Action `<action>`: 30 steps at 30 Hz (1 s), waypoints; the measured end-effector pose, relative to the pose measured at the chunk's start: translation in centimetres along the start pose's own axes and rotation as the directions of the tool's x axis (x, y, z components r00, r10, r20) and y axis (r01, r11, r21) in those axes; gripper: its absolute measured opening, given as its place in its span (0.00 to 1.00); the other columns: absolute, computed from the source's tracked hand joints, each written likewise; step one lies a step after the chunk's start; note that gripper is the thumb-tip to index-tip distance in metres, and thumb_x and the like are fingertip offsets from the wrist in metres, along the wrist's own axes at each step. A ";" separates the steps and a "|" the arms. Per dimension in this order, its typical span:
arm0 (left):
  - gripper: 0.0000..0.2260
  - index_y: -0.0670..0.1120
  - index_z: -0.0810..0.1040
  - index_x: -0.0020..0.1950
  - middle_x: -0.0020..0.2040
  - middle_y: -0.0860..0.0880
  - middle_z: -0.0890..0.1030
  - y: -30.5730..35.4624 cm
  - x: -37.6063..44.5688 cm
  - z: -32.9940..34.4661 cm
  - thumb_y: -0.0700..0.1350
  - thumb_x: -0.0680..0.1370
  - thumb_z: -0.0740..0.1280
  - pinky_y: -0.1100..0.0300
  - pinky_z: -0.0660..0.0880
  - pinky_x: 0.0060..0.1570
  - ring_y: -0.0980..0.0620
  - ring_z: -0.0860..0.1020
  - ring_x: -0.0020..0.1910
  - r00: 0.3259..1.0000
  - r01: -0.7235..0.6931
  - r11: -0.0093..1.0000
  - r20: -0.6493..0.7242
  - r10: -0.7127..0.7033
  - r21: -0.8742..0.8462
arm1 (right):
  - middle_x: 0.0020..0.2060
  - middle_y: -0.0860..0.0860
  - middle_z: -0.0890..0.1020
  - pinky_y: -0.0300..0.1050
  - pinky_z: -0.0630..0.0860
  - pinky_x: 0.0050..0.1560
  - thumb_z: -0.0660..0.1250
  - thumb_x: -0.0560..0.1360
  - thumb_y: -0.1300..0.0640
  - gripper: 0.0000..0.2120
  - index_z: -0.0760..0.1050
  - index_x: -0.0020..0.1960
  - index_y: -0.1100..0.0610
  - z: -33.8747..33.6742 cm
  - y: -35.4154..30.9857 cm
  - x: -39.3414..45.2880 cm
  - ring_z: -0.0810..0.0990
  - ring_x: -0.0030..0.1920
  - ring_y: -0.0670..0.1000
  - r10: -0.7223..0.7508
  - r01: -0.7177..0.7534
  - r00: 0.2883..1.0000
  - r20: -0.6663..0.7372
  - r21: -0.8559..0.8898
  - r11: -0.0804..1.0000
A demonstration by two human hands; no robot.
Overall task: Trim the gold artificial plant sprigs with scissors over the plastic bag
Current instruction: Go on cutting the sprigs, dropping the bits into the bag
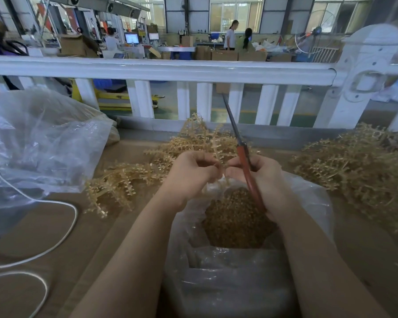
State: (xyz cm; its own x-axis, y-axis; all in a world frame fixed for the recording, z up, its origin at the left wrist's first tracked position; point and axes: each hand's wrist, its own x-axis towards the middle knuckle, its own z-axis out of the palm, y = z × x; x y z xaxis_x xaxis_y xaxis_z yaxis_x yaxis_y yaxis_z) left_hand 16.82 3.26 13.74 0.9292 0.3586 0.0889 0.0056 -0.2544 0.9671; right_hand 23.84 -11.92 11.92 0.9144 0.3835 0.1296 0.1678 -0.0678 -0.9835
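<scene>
My left hand [191,173] pinches the stem of a gold sprig [207,143] that fans out beyond my fingers. My right hand [260,177] grips the scissors [244,157] by their red handles, blades closed and pointing up and away toward the railing; its fingertips also touch the sprig's stem. Both hands hover over the open clear plastic bag [308,198], which holds a mound of small gold trimmings [234,216]. More gold sprigs [120,182] lie on the cardboard to the left.
A large heap of gold sprigs [359,166] lies at the right. A big crumpled clear bag [39,143] fills the left side. A white cord [62,232] loops across the cardboard-covered table [67,260]. A white railing [161,70] borders the far edge.
</scene>
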 end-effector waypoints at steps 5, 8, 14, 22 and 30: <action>0.03 0.39 0.84 0.43 0.40 0.44 0.85 -0.1 -0.1 -0.2 0.36 0.71 0.71 0.65 0.76 0.40 0.53 0.81 0.38 0.989 0.043 0.993 0.143 -0.027 -0.107 | 0.42 0.56 0.86 0.62 0.80 0.57 0.79 0.70 0.60 0.06 0.83 0.45 0.55 0.2 -0.3 -0.1 0.85 0.46 0.60 -0.036 0.038 0.999 -0.034 0.045 0.998; 0.08 0.45 0.85 0.40 0.39 0.45 0.85 -0.2 -0.1 -0.2 0.34 0.76 0.70 0.65 0.76 0.39 0.54 0.80 0.36 0.996 0.006 0.988 0.093 0.009 -0.152 | 0.42 0.51 0.87 0.55 0.80 0.57 0.80 0.65 0.52 0.12 0.84 0.46 0.54 0.2 -0.5 -0.2 0.86 0.45 0.52 -0.048 0.049 0.999 -0.021 0.029 0.998; 0.09 0.44 0.86 0.40 0.37 0.45 0.85 -0.5 -0.1 -0.1 0.43 0.78 0.70 0.58 0.74 0.43 0.53 0.79 0.34 0.997 0.067 0.970 0.064 -0.054 -0.232 | 0.38 0.47 0.86 0.57 0.81 0.57 0.80 0.68 0.56 0.08 0.83 0.45 0.53 0.1 -0.1 -0.1 0.86 0.44 0.54 -0.036 0.037 0.999 -0.033 0.035 0.999; 0.07 0.45 0.85 0.42 0.34 0.50 0.82 -1.0 -0.2 -0.6 0.46 0.68 0.75 0.63 0.74 0.40 0.57 0.77 0.34 0.989 0.051 0.951 0.147 -0.006 -0.305 | 0.37 0.49 0.83 0.56 0.80 0.55 0.80 0.67 0.55 0.11 0.82 0.45 0.55 0.4 -0.2 -0.2 0.83 0.41 0.52 -0.039 0.040 0.999 -0.017 0.069 0.997; 0.09 0.41 0.84 0.45 0.34 0.48 0.83 -1.5 0.0 -0.7 0.44 0.68 0.74 0.66 0.74 0.37 0.57 0.79 0.34 0.986 0.039 0.935 0.163 0.020 -0.353 | 0.37 0.47 0.85 0.51 0.80 0.54 0.79 0.64 0.48 0.16 0.82 0.47 0.55 0.2 -0.1 0.0 0.84 0.42 0.49 -0.078 0.077 0.997 0.011 0.040 0.996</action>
State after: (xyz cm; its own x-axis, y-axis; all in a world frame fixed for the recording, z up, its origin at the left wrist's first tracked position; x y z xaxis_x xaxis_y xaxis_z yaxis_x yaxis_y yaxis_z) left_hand 16.53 4.28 12.43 0.9769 0.2025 0.0688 -0.0891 0.0933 0.9916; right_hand 23.71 -11.73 11.98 0.8946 0.3975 0.2044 0.2232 -0.0010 -0.9748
